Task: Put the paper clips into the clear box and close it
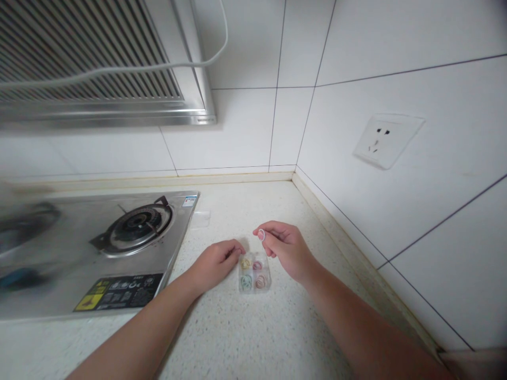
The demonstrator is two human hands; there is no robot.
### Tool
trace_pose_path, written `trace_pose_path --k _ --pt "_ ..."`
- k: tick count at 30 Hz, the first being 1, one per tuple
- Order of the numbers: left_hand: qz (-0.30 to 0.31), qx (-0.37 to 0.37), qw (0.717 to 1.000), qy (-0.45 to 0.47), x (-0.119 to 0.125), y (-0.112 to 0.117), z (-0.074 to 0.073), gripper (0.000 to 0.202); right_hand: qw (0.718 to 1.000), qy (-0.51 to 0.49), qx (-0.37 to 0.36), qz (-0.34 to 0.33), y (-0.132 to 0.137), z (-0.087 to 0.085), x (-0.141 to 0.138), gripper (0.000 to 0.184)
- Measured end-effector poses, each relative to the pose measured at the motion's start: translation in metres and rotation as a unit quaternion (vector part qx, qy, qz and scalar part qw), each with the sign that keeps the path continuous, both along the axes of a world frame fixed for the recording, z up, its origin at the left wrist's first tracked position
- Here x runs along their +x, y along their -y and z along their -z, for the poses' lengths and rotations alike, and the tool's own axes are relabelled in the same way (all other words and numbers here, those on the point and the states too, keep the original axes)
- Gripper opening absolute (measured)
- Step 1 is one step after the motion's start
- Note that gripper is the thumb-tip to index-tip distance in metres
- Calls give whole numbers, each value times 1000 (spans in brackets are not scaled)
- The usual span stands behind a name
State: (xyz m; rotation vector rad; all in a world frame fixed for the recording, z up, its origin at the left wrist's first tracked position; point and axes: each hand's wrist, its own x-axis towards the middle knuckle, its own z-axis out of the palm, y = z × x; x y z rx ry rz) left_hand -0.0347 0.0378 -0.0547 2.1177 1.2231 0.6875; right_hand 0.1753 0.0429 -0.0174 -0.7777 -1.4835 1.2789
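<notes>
A small clear box (254, 290) with compartments lies on the speckled counter. Coloured loops, which look like small hair ties, sit inside it: yellow ones (246, 263), red ones (257, 265), green ones (246, 282) and pinkish ones (260, 281). My left hand (217, 264) has its fingers curled, with thumb and fingertips at the box's far left corner. Just above the box's far right side, my right hand (285, 247) pinches a small white hair tie (262, 235) between thumb and forefinger.
A clear flat lid-like piece (200, 219) lies by the steel gas stove (180, 232) on the left. One burner (140, 224) faces the counter (245, 338). A range hood (198, 105) and white cable (158, 67) hang above. A socket (386, 141) is on the right wall.
</notes>
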Motion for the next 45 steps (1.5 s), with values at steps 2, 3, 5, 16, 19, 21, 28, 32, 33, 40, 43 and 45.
trace_pose_path --k 2,3,5,16,19,21,28,32,33,40,43,45 --pt "5 1 1000 -1 0 0 0 21 1000 3 -1 -6 0 1 0 25" --pt "6 2 1000 -1 0 0 0 22 1000 3 -1 -6 0 1 0 25" --pt "5 2 1000 -2 0 0 -1 22 1000 1 -1 -5 0 1 0 25" --pt "1 7 1000 -17 1 0 -2 25 998 -34 -52 -27 1 -1 0 21" --pt "1 3 1000 -18 1 1 -3 25 997 -38 -54 -35 1 0 0 21" --pt "1 4 1000 -19 1 1 -3 25 996 -47 -55 -46 2 0 0 21" --pt "0 0 1000 -20 1 3 -6 26 995 -54 -58 -66 3 -2 -1 21" --pt "0 1 1000 -3 2 5 -9 25 993 -62 -55 -85 2 -3 -3 22" --pt "0 2 1000 0 2 5 -9 25 993 -58 -54 -86 2 -3 -3 23" --pt "2 5 1000 -1 1 4 -7 25 996 -45 -13 -82 4 -3 0 16" --pt "6 3 1000 -7 0 3 -5 25 996 -49 -8 -77 5 -4 0 13" --pt "6 2 1000 -10 0 3 -4 25 997 -47 -8 -67 5 -5 0 13"
